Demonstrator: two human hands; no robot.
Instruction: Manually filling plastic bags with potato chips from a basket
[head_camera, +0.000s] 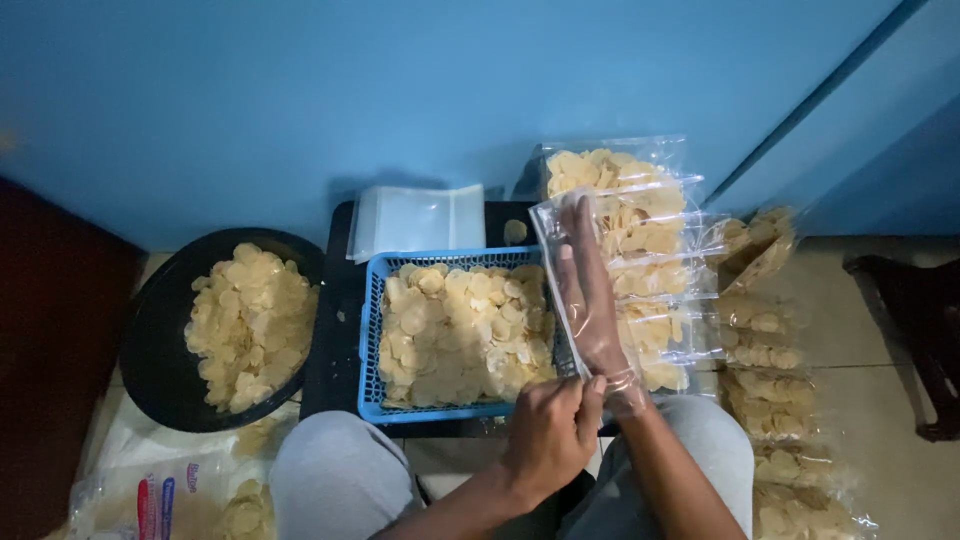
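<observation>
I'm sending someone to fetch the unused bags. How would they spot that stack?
Start at the blue basket of pale chips. Just behind its far rim, against the blue wall, lies the stack of clear bags. Unlike the filled packets to its right, these are flat and empty.

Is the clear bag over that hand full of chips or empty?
Empty. The clear bag shows only the right hand pushed inside, no chips. The left hand pinches its open edge at the wrist.

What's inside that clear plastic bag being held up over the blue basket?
The right hand is slid inside the clear plastic bag, fingers spread; no chips show in it. The left hand pinches its opening. The bag and hand cover part of the blue basket.
</observation>
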